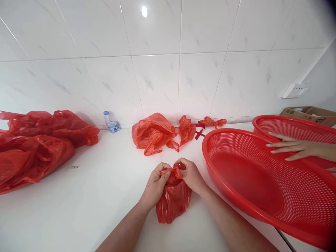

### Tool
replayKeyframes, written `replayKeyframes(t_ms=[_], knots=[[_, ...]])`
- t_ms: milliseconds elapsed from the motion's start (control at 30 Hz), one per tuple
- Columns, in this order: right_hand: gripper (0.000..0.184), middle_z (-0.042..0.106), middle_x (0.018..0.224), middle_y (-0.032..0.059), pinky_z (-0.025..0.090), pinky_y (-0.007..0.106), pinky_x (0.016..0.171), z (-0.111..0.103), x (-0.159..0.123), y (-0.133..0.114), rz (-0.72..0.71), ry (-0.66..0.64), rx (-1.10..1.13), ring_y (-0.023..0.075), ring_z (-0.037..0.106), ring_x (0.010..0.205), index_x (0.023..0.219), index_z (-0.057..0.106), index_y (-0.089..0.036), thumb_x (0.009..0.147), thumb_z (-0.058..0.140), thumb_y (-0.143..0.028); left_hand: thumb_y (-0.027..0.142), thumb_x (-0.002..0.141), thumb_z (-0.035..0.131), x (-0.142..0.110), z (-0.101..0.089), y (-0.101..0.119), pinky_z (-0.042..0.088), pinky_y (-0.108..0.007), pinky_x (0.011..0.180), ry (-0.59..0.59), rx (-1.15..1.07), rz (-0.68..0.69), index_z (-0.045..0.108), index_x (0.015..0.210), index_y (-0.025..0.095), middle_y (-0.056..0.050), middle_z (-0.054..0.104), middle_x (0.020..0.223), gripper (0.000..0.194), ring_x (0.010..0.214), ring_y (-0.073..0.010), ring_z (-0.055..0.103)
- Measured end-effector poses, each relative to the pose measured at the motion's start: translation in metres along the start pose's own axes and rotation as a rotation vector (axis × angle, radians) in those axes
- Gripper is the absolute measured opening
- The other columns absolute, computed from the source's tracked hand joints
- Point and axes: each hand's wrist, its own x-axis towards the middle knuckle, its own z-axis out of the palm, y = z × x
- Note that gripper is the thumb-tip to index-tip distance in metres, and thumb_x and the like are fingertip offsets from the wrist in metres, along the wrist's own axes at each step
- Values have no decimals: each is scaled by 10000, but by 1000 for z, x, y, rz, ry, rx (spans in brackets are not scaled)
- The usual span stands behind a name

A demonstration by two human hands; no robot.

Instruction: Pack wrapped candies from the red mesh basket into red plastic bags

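Red bag (173,203) — both hands (156,183) (193,177) pinch its top.

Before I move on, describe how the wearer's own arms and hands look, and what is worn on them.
Both the left hand and the right hand are bare, with no gloves and no rings that I can see. The left forearm and right forearm are uncovered as far as they show: no sleeve, watch or bracelet.
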Motion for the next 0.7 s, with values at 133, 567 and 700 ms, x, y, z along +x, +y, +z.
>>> replayKeyframes(t_ms=[133,567,700], knots=[[86,599,652,-20,372,239,551,2,-4,-2,-49,63,-65,129,494,610,735,616,-202,690,543,-200,388,838,551,-3,5,-3,331,-188,510,-8,37,32,461,862,224,66,474,649,189,521,-77,394],[101,610,700,-23,408,244,623,-4,2,-2,116,-36,329,124,522,645,746,604,-186,648,598,-207,256,754,593,4,-13,-10,369,-216,591,270,442,236,486,675,208,41,518,650,141,622,-118,456],[66,577,662,-28,382,240,572,-4,3,4,76,16,98,125,487,630,688,586,-177,670,592,-241,234,745,592,1,-11,-10,351,-215,571,282,461,233,476,665,208,47,468,631,143,606,-114,425]])
